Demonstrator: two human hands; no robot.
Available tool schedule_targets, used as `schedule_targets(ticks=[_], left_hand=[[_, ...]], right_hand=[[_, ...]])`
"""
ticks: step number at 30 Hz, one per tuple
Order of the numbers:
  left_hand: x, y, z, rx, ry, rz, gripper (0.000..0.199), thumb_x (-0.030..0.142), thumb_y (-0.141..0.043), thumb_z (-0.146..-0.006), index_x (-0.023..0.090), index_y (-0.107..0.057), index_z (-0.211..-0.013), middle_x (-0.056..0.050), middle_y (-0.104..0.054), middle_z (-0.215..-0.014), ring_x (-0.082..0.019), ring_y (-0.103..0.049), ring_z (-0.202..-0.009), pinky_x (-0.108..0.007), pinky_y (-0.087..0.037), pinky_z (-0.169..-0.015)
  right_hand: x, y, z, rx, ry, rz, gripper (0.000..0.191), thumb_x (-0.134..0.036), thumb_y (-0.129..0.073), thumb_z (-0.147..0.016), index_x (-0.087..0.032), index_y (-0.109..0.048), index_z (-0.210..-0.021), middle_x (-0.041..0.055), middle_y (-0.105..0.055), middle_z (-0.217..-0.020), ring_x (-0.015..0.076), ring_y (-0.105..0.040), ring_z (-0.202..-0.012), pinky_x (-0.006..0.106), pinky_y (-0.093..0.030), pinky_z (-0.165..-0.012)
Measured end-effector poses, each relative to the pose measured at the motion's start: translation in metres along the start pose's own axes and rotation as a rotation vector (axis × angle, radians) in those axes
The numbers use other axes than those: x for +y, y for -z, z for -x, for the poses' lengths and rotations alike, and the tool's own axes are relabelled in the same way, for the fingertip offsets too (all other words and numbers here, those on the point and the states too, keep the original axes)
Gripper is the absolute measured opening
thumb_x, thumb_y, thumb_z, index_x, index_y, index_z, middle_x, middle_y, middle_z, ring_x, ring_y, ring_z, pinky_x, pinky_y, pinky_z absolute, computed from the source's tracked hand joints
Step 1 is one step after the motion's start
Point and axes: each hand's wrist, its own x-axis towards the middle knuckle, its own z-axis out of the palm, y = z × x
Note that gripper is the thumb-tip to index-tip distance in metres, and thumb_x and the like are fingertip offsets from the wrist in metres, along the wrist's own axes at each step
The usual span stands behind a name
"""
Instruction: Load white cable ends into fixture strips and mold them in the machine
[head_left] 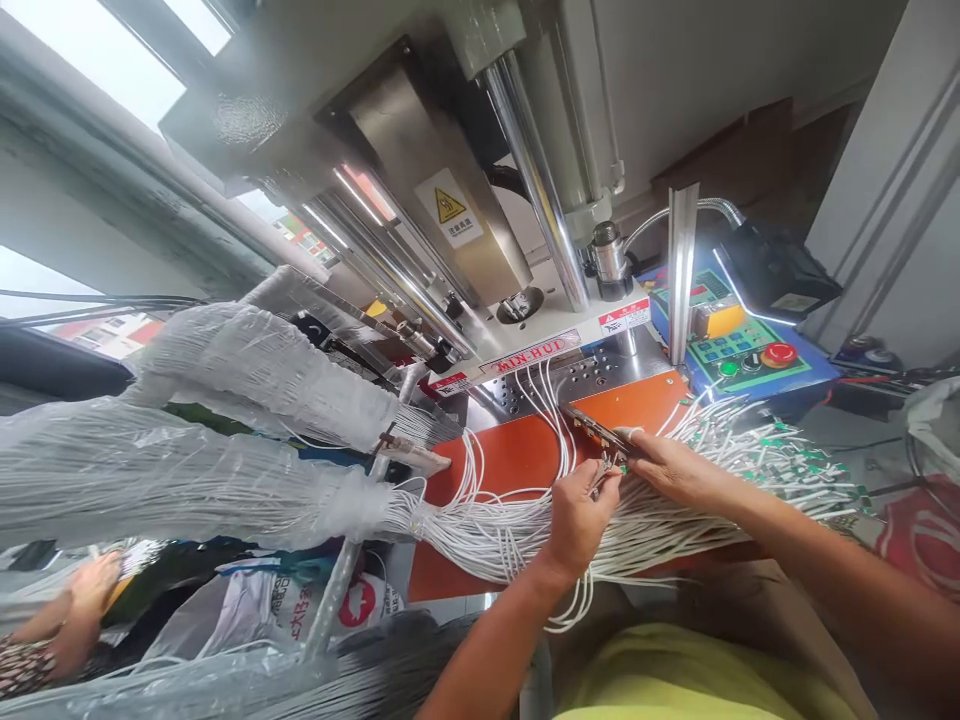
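My left hand (577,518) pinches a few thin wire ends (604,476) between fingers and thumb. My right hand (675,470) grips the end of a narrow dark metal strip (598,428), which reaches toward those wire ends. Under both hands runs a thick mass of white wires (517,530), looping across an orange-red work mat (510,450). Its left part is wrapped in clear plastic film (255,385). To the right, the wires end in small green tabs (787,465).
A press machine with a steel ram (540,180) stands beyond the mat, beside a green control panel (739,345) with a red stop button. A co-worker's hand (86,610) shows at lower left, near a plastic bag (300,605). A steel post (681,270) rises near the panel.
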Motion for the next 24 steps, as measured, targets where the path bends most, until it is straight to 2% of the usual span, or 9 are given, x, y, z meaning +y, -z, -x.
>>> schedule_targets(ticks=[7,24], left_hand=[[-0.0059,-0.0070,0.0031,0.112,-0.151,-0.074,0.009,0.018,-0.060,-0.083,0.017,-0.069,-0.084,-0.003,-0.070,-0.076,-0.012,-0.063,-0.070,-0.021,-0.049,-0.072],[-0.0096,-0.0096,0.0032,0.134,-0.192,-0.120,0.010,0.016,-0.059,-0.084,0.017,-0.068,-0.084,-0.003,-0.070,-0.077,-0.011,-0.063,-0.069,-0.021,-0.049,-0.070]], right_hand=[[0.0002,0.0014,0.0012,0.023,0.020,-0.040,0.033,-0.025,-0.043,-0.084,-0.022,-0.058,-0.114,0.0041,-0.068,-0.097,0.0214,-0.061,-0.091,0.032,-0.045,-0.082],[0.0030,0.0015,0.0001,0.002,0.000,-0.025,0.034,-0.028,-0.044,-0.086,-0.022,-0.056,-0.117,0.0050,-0.067,-0.099,0.0218,-0.061,-0.089,0.031,-0.044,-0.080]])
